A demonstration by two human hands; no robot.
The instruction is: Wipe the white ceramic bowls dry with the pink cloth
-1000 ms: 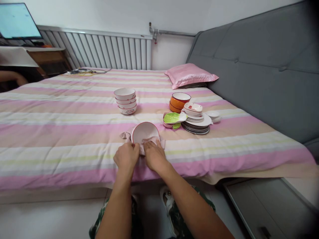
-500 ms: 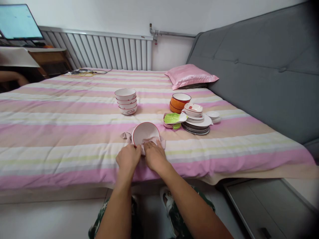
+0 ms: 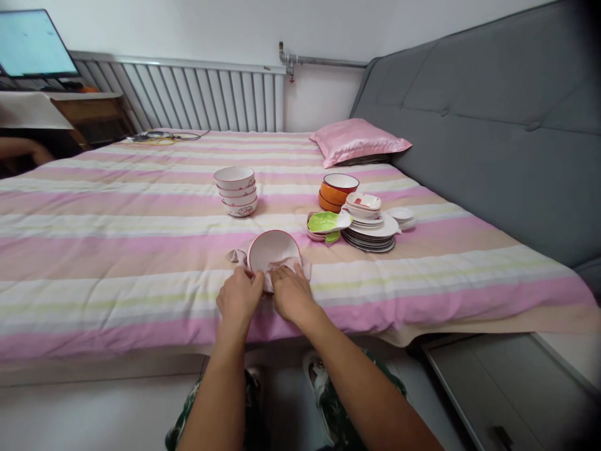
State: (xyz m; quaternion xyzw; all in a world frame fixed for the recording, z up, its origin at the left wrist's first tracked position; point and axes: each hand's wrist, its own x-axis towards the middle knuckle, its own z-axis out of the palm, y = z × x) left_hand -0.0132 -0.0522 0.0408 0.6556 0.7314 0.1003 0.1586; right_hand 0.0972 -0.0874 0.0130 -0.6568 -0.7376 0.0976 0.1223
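Observation:
A white bowl with a red rim is tilted toward me near the front edge of the bed. A pale pink cloth lies over its near rim and also shows behind it on the left. My left hand is closed on the bowl's near left rim. On the near right side, my right hand presses the cloth into the bowl, its fingers closed on the fabric. Farther back on the left stands a stack of several white bowls with red rims.
To the right are orange bowls, a green leaf-shaped dish and stacked plates. A pink pillow lies near the grey headboard. Cables rest at the far left. Another person's arm shows beside the desk.
The view has shifted slightly. Both hands keep their places at the bowl and cloth, with hardly any visible movement.

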